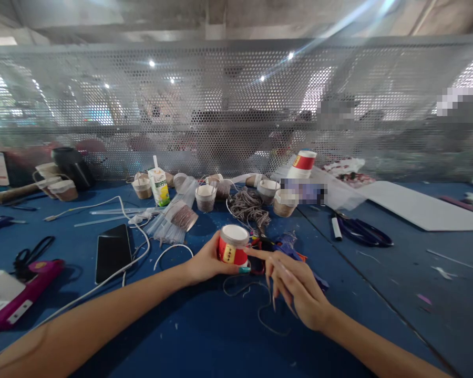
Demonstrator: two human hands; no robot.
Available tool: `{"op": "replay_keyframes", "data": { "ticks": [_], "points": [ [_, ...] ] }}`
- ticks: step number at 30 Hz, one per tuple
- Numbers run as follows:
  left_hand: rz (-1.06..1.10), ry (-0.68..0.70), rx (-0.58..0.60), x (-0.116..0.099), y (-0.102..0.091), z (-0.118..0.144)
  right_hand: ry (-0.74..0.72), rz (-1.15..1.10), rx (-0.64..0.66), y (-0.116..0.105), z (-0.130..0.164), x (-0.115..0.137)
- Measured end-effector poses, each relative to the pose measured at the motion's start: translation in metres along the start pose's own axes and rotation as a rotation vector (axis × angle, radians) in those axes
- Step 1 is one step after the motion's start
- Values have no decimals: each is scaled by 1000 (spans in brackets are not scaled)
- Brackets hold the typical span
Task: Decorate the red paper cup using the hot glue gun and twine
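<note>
My left hand [207, 262] is wrapped around a red paper cup [229, 253] with a yellow label, held a little above the blue table. A band of grey cord circles the cup just under its white rim, and the mouth faces up and toward me. My right hand [294, 281] is at the cup's right side, its index fingertip touching the wall. The other fingers are stretched out and loosely apart, with nothing visible gripped in them. Below the hands, a loose grey cord [274, 331] trails on the table. Partly hidden behind the right hand lies a blue glue gun-like tool [287, 244].
Beyond the cup lie a grey cord heap [249, 206], cord-wrapped cups [205, 198] and a drink carton [158, 187]. To the left are a phone [112, 253], a white cable [144, 252] and a magenta power strip [35, 294]. Scissors [364, 231] lie right; a perforated metal screen [236, 131] stands behind.
</note>
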State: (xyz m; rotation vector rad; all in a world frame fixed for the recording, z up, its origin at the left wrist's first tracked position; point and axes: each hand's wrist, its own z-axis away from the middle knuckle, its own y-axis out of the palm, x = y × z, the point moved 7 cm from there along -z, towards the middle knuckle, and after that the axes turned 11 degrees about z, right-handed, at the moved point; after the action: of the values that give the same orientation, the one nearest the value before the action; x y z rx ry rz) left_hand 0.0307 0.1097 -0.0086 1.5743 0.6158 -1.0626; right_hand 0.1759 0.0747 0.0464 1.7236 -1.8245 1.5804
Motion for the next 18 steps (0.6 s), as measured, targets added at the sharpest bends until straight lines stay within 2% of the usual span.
{"op": "replay_keyframes", "data": {
  "ticks": [6, 9, 11, 15, 18],
  "points": [
    [-3, -26, -39, 0, -3, 1, 198, -138, -348, -26, -1, -25],
    [-8, 8, -64, 1, -6, -1, 177, -96, -444, -35, -1, -25],
    [-22, 41, -97, 1, -9, -2, 86, -39, -396, -33, -1, -18],
    [-8, 65, -121, -2, -10, -3, -124, 64, -79, -11, 0, -6],
    [66, 40, -84, -4, -8, -1, -201, 7, 100, 1, 2, -4]
  ]
}}
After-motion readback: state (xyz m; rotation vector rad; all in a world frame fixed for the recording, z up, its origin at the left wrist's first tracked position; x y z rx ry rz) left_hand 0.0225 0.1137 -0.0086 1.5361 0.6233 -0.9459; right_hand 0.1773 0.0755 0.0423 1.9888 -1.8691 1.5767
